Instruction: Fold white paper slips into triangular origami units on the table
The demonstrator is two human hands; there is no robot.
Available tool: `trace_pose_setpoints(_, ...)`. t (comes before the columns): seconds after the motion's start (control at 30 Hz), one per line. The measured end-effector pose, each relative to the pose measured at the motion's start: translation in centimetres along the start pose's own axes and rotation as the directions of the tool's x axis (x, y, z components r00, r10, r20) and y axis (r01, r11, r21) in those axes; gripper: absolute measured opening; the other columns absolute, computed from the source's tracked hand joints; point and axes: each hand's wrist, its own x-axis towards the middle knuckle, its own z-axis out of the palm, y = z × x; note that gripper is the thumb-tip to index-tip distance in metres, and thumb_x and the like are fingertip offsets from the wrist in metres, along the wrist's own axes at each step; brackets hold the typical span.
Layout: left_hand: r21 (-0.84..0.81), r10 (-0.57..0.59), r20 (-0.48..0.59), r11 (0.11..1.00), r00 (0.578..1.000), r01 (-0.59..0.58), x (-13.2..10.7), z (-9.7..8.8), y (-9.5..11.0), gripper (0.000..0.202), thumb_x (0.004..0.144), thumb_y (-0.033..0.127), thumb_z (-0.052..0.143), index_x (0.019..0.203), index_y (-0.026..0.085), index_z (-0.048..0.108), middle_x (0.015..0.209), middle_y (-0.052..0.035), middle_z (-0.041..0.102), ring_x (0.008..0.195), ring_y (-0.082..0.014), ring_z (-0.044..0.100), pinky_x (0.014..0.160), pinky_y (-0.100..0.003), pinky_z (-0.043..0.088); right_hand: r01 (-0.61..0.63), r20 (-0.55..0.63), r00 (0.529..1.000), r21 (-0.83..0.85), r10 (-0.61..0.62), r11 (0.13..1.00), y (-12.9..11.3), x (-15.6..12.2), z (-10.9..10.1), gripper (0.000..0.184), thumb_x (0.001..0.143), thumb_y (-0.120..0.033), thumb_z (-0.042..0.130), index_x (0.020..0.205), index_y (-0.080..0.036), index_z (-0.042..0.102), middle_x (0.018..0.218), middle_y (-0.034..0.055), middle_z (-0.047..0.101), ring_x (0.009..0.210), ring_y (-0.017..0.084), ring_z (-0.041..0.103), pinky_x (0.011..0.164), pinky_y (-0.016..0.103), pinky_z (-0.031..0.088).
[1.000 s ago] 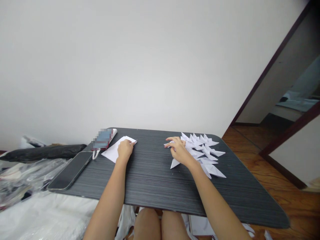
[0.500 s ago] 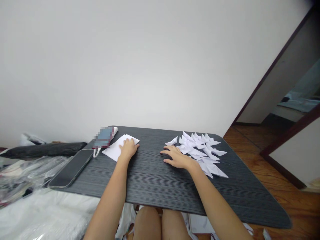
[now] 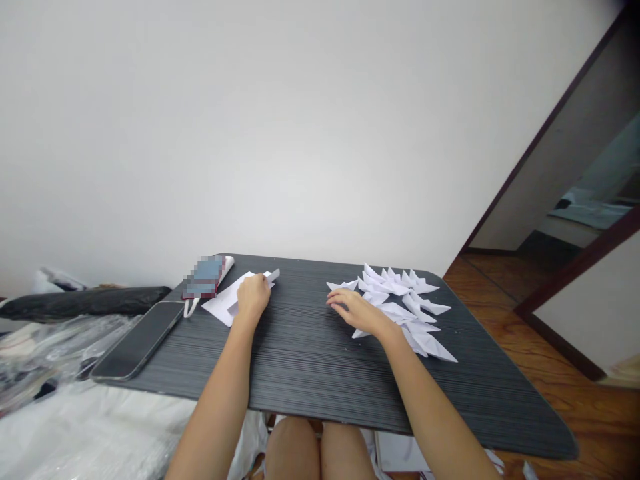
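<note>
My left hand (image 3: 253,297) is closed in a pinch on a small white paper slip (image 3: 273,275), lifted off a small stack of white paper (image 3: 225,303) at the back left of the dark table (image 3: 310,360). My right hand (image 3: 356,311) rests on the table with fingers loosely spread, holding nothing, at the left edge of a pile of several folded white paper triangles (image 3: 405,307).
A phone (image 3: 135,340) lies at the table's left edge. A blurred card-like object with a white cord (image 3: 206,279) sits behind it. A dark bag (image 3: 85,301) and plastic wrap are to the left. Wooden floor and a doorway lie to the right.
My left hand went from flat on the paper stack to pinching up one slip. My right hand drew back from the triangle pile and settled on the table beside it.
</note>
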Motion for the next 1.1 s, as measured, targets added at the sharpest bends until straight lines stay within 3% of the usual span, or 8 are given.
trace_pose_setpoints(0.1,-0.517,0.195,0.011,0.841,0.981,-0.161,-0.4,-0.4,1.5,0.025,0.072,0.036,0.050,0.076,0.015,0.063,0.078,-0.0075,0.064,0.075,-0.0202,0.057,0.069,-0.028,0.041,-0.014,-0.030,0.999,0.038,0.015,0.999,-0.1,0.2,0.2,0.026,0.081,-0.025,0.039,0.094,-0.017,0.060,0.103,0.0085,0.058,0.098,0.018,0.051,0.089,0.035,0.037)
trace_pose_setpoints(0.17,-0.792,0.208,0.078,0.607,0.975,-0.066,-0.9,-0.4,2.6,0.027,0.068,0.039,0.055,0.075,0.014,0.061,0.074,-0.0052,0.064,0.067,-0.0174,0.058,0.061,-0.025,0.042,-0.063,-0.078,0.994,0.089,0.070,0.994,-0.4,0.3,0.2,0.031,0.080,-0.031,0.042,0.102,-0.016,0.056,0.108,0.0099,0.056,0.104,0.021,0.048,0.092,0.038,0.034)
trace_pose_setpoints(0.23,-0.918,0.220,0.170,0.390,0.961,0.073,-1.3,-0.2,3.4,0.027,0.067,0.039,0.057,0.077,0.014,0.058,0.069,-0.0026,0.063,0.060,-0.0141,0.056,0.055,-0.023,0.042,-0.105,-0.113,0.985,0.191,0.128,0.976,-0.9,0.5,0.2,0.036,0.078,-0.036,0.045,0.107,-0.015,0.053,0.111,0.0105,0.054,0.105,0.022,0.047,0.091,0.039,0.034)
trace_pose_setpoints(0.33,-0.948,0.254,0.287,0.215,0.924,0.235,-1.8,0.5,4.1,0.027,0.066,0.039,0.058,0.080,0.015,0.054,0.065,0.0000,0.061,0.054,-0.0122,0.055,0.051,-0.022,0.042,-0.128,-0.103,0.978,0.400,0.183,0.908,-1.7,0.7,0.1,0.038,0.076,-0.037,0.048,0.106,-0.015,0.053,0.107,0.0093,0.057,0.097,0.021,0.053,0.084,0.036,0.041)
trace_pose_setpoints(0.5,-0.930,0.294,0.355,0.206,0.887,0.304,-2.0,1.6,4.6,0.029,0.065,0.039,0.059,0.081,0.016,0.050,0.058,0.0023,0.058,0.050,-0.0115,0.056,0.047,-0.021,0.043,-0.225,-0.046,0.950,0.588,0.310,0.777,-1.7,1.0,0.2,0.034,0.074,-0.039,0.048,0.087,-0.011,0.061,0.089,0.0089,0.064,0.079,0.020,0.059,0.065,0.031,0.047)
trace_pose_setpoints(0.67,-0.923,0.359,0.360,0.271,0.861,0.273,-2.2,2.0,4.9,0.029,0.063,0.036,0.062,0.076,0.012,0.052,0.058,-0.0014,0.060,0.052,-0.0127,0.057,0.052,-0.025,0.047,-0.282,-0.264,0.799,0.629,0.540,0.725,-0.6,1.2,0.0,0.037,0.072,-0.043,0.048,0.072,-0.008,0.061,0.074,0.0083,0.065,0.063,0.018,0.058,0.051,0.026,0.044)
trace_pose_setpoints(0.87,-0.941,0.288,0.202,0.323,0.936,0.103,-2.4,1.2,5.1,0.024,0.067,0.035,0.058,0.073,0.012,0.053,0.046,0.0021,0.055,0.037,-0.0103,0.051,0.039,-0.022,0.041,-0.197,-0.083,0.894,0.811,0.440,0.551,-0.1,0.8,-0.6,0.033,0.063,-0.036,0.061,0.083,-0.011,0.063,0.074,0.0061,0.066,0.065,0.017,0.059,0.058,0.028,0.046)
trace_pose_setpoints(1.1,-0.952,0.304,0.172,0.296,0.937,0.078,-2.5,0.3,5.3,0.027,0.066,0.038,0.059,0.075,0.012,0.054,0.048,0.0020,0.056,0.039,-0.0101,0.052,0.041,-0.021,0.041,-0.149,-0.032,0.869,0.935,0.494,0.323,0.4,0.7,-1.0,0.021,0.059,-0.025,0.062,0.077,-0.015,0.065,0.072,0.0040,0.066,0.064,0.015,0.059,0.062,0.027,0.045)
